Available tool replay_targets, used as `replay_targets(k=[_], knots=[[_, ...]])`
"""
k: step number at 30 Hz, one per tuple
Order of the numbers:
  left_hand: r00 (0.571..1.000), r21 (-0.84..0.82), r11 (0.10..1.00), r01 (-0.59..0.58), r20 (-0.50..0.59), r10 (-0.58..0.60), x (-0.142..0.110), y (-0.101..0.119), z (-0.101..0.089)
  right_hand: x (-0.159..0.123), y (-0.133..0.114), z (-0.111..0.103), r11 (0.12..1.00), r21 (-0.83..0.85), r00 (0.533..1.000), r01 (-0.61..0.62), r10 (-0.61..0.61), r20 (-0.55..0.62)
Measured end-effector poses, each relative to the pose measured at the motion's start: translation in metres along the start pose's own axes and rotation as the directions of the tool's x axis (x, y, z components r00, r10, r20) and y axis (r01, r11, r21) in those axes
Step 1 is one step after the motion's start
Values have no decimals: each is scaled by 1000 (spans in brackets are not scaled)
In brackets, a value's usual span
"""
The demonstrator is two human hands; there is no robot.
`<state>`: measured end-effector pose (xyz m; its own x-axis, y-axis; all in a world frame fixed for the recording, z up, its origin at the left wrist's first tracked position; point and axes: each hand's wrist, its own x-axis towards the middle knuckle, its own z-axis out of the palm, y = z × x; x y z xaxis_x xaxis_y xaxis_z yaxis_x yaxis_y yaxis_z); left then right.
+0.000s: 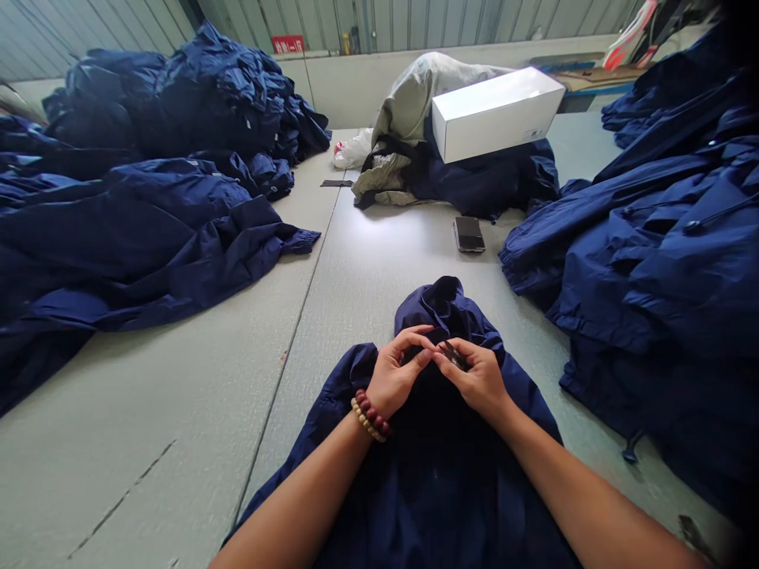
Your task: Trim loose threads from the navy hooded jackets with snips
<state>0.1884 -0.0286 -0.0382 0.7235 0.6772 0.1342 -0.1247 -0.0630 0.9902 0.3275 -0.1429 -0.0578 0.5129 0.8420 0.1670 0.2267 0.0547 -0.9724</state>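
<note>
A navy blue garment (439,466) lies on the grey table (178,427) in front of me, its hood end pointing away. My left hand (396,373), with a bead bracelet on the wrist, pinches a fold of the fabric near the neck. My right hand (474,378) is closed on a small dark metal tool, possibly thread snips (454,354), whose tip meets the fingers of my left hand. Both hands rest on top of the garment.
Heaps of navy garments lie at the left (136,205) and right (658,261). A phone (469,234) lies beyond my hands. Farther back a white box (496,113) sits on dark and grey clothes, beside a plastic bag (353,149).
</note>
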Motion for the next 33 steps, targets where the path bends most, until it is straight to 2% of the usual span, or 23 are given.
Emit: replay_targets(k=[5, 11, 16, 26, 29, 33], knots=[[1000, -15, 1000, 20, -5, -20, 21, -15, -4, 18, 11, 7, 1000, 23, 999, -7, 9, -49], [1000, 10, 1000, 7, -12, -7, 46, -21, -14, 49, 17, 10, 999, 47, 1000, -6, 8, -29], [996, 69, 994, -86, -10, 87, 91, -35, -31, 102, 30, 18, 997, 40, 998, 64, -63, -28], [971, 206, 961, -184, -116, 210, 216, -65, -80, 236, 51, 45, 991, 61, 991, 117, -113, -68], [960, 263, 948, -178, -165, 225, 237, -69, -88, 260, 55, 51, 990, 64, 990, 125, -120, -79], [946, 314, 933, -178, -207, 250, 247, -73, -89, 273, 59, 56, 989, 87, 991, 118, -113, -69]])
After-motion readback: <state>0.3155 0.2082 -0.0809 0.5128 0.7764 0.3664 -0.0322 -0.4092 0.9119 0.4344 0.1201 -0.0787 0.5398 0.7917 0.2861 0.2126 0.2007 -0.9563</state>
